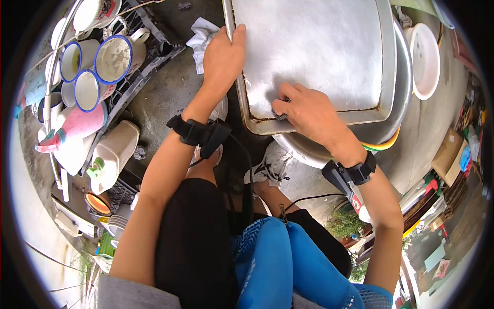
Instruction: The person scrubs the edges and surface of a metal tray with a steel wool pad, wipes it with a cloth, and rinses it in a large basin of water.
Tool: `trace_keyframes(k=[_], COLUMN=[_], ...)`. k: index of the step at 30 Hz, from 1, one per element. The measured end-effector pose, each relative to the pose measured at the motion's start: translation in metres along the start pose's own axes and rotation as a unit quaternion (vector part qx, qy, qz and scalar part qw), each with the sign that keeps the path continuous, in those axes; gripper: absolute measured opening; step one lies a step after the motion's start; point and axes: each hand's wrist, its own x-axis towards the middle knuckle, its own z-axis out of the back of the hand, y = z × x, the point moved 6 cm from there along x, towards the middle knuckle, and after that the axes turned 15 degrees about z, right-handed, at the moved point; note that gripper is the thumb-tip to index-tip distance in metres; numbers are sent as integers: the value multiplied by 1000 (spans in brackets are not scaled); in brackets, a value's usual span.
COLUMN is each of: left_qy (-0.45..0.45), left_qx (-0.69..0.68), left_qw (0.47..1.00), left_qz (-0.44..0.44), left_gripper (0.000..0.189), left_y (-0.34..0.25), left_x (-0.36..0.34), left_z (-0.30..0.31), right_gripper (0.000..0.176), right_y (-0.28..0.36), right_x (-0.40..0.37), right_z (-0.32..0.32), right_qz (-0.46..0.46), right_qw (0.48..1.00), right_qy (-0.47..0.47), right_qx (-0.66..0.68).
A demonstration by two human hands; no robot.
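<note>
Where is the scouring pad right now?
The pad sits centre of the head view, under the fingers of the right hand at the metal tray's near corner.

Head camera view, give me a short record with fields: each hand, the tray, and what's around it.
Left hand: grips the metal tray by its left rim
Right hand: presses a dark scrubber on the tray's near left corner
Under the tray: metal basin
To the left: blue-rimmed mugs in a dark crate
To the right: white bowl
</note>
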Motion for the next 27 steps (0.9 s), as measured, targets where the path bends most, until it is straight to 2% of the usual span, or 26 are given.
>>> trace_keyframes(k=[3,4,5,7,11,13,16,19,20,22,23,24,25,26,27], left_qy=[-2,-2,-31,-61,-50,-60,-28,-44,-39,-36,-50,-63,-63,-57,-50], left_qx=[0,0,17,34,19,26,2,18,22,22,33,45,47,42,37], left_qw=[1000,1000,999,997,998,998,1000,999,999,999,998,997,996,997,998], left_qz=[8,8,-4,-14,-20,-15,-2,-15,-16,-17,-23,-31,-32,-21,-9], left_gripper=[65,65,64,62,63,63,63,62,61,60,60,59,59,58,58], left_y=[1,3,6,6,5,5,2,3,3,4,6,7,5,2,0], left_x=[1,3,7,7,7,4,2,4,4,5,8,10,9,6,3], left_z=[0,-1,-2,2,-2,-1,-1,1,1,0,0,0,1,2,2], right_gripper=[18,17,17,16,16,15,12,12,12,16,21,23,22,21,20], right_y=[13,10,3,-20,-39,-24,8,10,3,-18,-25,-32,-32,-38,-31], right_x=[21,16,8,-15,-40,-26,14,23,15,-19,-44,-71,-100,-136,-159], right_z=[-6,-2,2,5,12,6,-7,-8,2,27,40,52,63,58,59], right_qz=[26,23,26,-13,-54,-48,-6,-27,-53,-202,-267,-243,-250,-327,-320], right_qw=[1000,999,999,999,997,999,998,994,990,956,926,910,892,849,837], right_qy=[-2,-29,-28,34,49,10,-58,-96,-126,-187,-249,-334,-377,-407,-433], right_qx=[12,19,19,9,-13,-9,31,44,41,102,97,37,11,77,95])
